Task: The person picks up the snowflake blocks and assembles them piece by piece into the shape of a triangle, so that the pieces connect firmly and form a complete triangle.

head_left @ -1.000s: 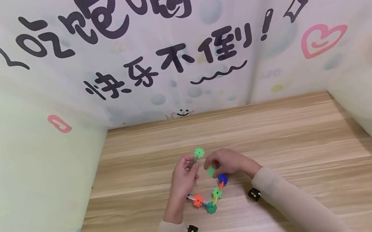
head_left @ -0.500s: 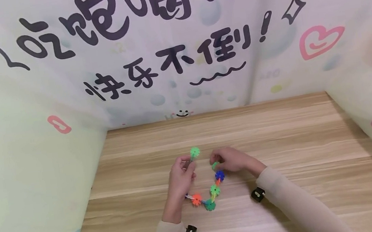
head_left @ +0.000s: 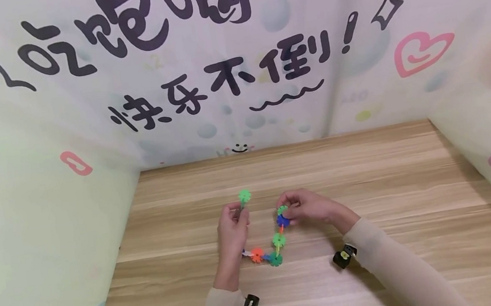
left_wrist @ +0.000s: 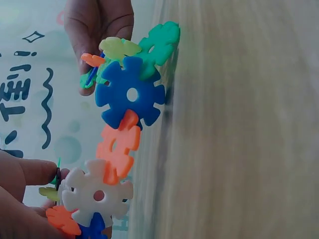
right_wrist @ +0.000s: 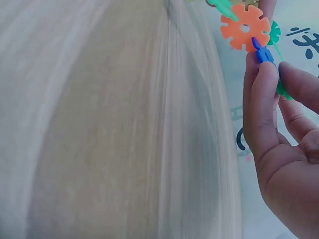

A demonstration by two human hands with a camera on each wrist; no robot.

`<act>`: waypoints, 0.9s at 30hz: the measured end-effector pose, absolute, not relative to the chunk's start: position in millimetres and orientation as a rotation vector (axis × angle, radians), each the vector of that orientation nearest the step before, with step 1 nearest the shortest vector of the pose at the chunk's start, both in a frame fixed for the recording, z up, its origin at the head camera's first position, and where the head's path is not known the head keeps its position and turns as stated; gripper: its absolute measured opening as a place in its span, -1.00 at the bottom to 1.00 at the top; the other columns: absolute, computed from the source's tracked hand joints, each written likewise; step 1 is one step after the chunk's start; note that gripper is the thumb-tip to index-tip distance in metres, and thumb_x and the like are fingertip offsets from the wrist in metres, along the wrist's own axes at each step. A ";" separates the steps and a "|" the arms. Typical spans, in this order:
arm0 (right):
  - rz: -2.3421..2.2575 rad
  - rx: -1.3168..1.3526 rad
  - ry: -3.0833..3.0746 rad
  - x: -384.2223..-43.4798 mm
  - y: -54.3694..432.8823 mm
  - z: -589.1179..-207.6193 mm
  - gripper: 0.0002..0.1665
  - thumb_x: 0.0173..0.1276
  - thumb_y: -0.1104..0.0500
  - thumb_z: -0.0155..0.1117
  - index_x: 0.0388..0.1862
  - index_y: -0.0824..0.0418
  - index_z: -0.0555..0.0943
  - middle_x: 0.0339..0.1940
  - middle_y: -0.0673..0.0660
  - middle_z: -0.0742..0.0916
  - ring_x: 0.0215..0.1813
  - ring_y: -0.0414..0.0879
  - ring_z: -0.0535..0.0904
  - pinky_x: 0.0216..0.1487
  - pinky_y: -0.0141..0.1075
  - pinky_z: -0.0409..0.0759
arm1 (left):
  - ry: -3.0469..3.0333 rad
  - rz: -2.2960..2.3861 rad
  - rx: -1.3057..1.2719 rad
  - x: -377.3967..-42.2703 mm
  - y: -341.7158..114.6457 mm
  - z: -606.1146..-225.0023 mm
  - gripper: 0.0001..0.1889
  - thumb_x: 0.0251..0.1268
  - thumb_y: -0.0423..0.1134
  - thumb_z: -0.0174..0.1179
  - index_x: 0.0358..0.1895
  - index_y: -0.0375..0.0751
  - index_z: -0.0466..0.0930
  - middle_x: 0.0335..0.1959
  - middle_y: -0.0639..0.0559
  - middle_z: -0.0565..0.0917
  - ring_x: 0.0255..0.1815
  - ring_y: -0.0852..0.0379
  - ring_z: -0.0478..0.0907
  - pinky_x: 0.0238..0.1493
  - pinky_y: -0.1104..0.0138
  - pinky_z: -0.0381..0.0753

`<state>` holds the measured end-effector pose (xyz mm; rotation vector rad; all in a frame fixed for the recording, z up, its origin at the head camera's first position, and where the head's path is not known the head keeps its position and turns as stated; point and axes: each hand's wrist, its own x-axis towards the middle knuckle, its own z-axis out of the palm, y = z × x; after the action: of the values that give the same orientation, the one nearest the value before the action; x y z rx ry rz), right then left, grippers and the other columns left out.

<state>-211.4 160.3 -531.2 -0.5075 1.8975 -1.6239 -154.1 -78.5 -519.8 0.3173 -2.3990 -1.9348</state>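
A chain of interlocked, notched plastic discs hangs in a U between the two hands. My left hand [head_left: 232, 233] pinches one end, where a light green disc [head_left: 244, 195] stands up past the fingertips. At the other end, my right hand [head_left: 313, 209] pinches a green disc [head_left: 283, 210] beside a blue disc [head_left: 282, 221]. An orange disc [head_left: 257, 255] and a dark green disc [head_left: 276, 259] form the low part. In the left wrist view, a white disc [left_wrist: 79, 186] partly covers the left fingers. The right wrist view has an orange disc [right_wrist: 233, 31] just beyond the fingertips.
Below the hands spreads a wood-grain table [head_left: 189, 300]. A white printed backdrop [head_left: 180, 140] with black lettering closes off the back, and pale panels stand at both sides. Black wrist devices show at the left cuff [head_left: 226, 305] and the right cuff [head_left: 364, 238].
My left hand has shifted left and slightly away from me. The right hand has also moved a little farther off, carrying its end of the chain. The gap between the hands is wider.
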 end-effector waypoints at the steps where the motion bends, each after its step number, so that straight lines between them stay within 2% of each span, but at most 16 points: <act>1: -1.631 -0.505 1.896 -211.2 160.0 -531.1 -0.67 0.36 0.38 0.30 0.07 0.44 0.54 -0.21 0.22 0.62 -0.23 -0.02 0.63 -0.17 -0.21 0.73 | -2.404 -1.917 0.317 -154.3 -78.9 -519.9 -0.74 0.46 -0.26 0.17 0.13 -0.21 0.49 -0.22 -0.22 0.65 -0.32 0.06 0.54 -0.44 0.37 0.50; 4: -1.649 -0.504 1.924 -210.6 158.8 -530.6 -0.68 0.30 0.41 0.35 0.03 0.40 0.57 -0.20 0.23 0.63 -0.20 0.00 0.64 -0.13 -0.15 0.73 | -2.443 -1.853 0.293 -154.2 -79.6 -519.6 -0.73 0.45 -0.24 0.19 0.12 -0.20 0.51 -0.21 -0.15 0.67 -0.23 0.04 0.57 -0.32 0.31 0.56; 7: -1.665 -0.520 1.979 -209.9 158.0 -527.9 -0.71 0.29 0.40 0.37 -0.01 0.37 0.60 -0.21 0.24 0.66 -0.20 0.04 0.65 -0.13 -0.11 0.73 | -2.510 -1.792 0.228 -153.1 -79.9 -518.3 -0.70 0.45 -0.23 0.20 0.15 -0.21 0.51 -0.10 -0.11 0.68 -0.02 -0.04 0.60 -0.07 0.16 0.64; 12: -1.696 -0.546 2.031 -209.4 158.2 -522.7 -0.75 0.29 0.39 0.37 -0.05 0.36 0.62 -0.23 0.27 0.68 -0.24 0.06 0.66 -0.18 -0.11 0.72 | -2.602 -1.744 0.106 -151.5 -80.8 -516.9 -0.62 0.46 -0.21 0.19 0.25 -0.24 0.46 0.10 -0.16 0.63 0.24 -0.18 0.51 0.26 -0.03 0.49; 18: -1.775 -0.450 1.990 -207.0 158.2 -518.3 -0.79 0.32 0.42 0.32 -0.07 0.38 0.61 -0.20 0.38 0.66 -0.24 0.01 0.65 -0.14 -0.06 0.73 | -2.702 -1.579 -0.025 -150.5 -81.9 -516.0 -0.51 0.49 -0.17 0.16 0.35 -0.33 0.37 0.21 -0.24 0.56 0.33 -0.26 0.41 0.34 -0.09 0.37; 23: -1.864 -0.335 1.952 -205.1 156.3 -517.2 -0.74 0.32 0.42 0.33 -0.02 0.43 0.59 -0.23 0.24 0.68 -0.23 -0.04 0.66 -0.14 -0.18 0.73 | -2.791 -1.103 -0.156 -143.8 -73.4 -508.6 -0.43 0.48 -0.06 0.17 0.36 -0.38 0.36 0.29 -0.31 0.44 0.32 -0.28 0.38 0.29 -0.12 0.41; 27: -1.926 -0.308 1.935 -205.1 153.4 -516.6 -0.72 0.33 0.42 0.33 0.00 0.45 0.57 -0.25 0.20 0.70 -0.23 -0.05 0.67 -0.13 -0.18 0.72 | -2.823 -0.882 -0.290 -137.2 -57.7 -500.9 -0.45 0.49 0.08 0.12 0.26 -0.33 0.49 0.20 -0.25 0.54 0.24 -0.24 0.46 0.26 -0.08 0.45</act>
<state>-205.1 153.4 -516.6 -0.3084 1.9353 -1.9264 -137.2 -57.7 -500.9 -0.2897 -2.8226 -0.8824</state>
